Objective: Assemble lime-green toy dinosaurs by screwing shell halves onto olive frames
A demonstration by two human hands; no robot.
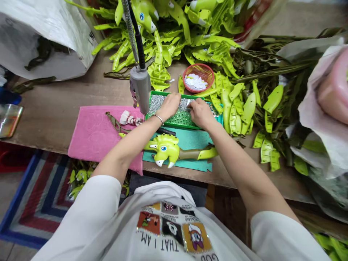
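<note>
Head view shows a bright green perforated tray (181,118).

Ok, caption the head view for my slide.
Left hand and right hand over a green tray of small silvery pieces, a lime-green horned toy lying on a teal mat.

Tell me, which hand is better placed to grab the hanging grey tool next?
Probably the left hand: the grey tool hangs on its side, clearly nearer to it than to the right hand.
</note>
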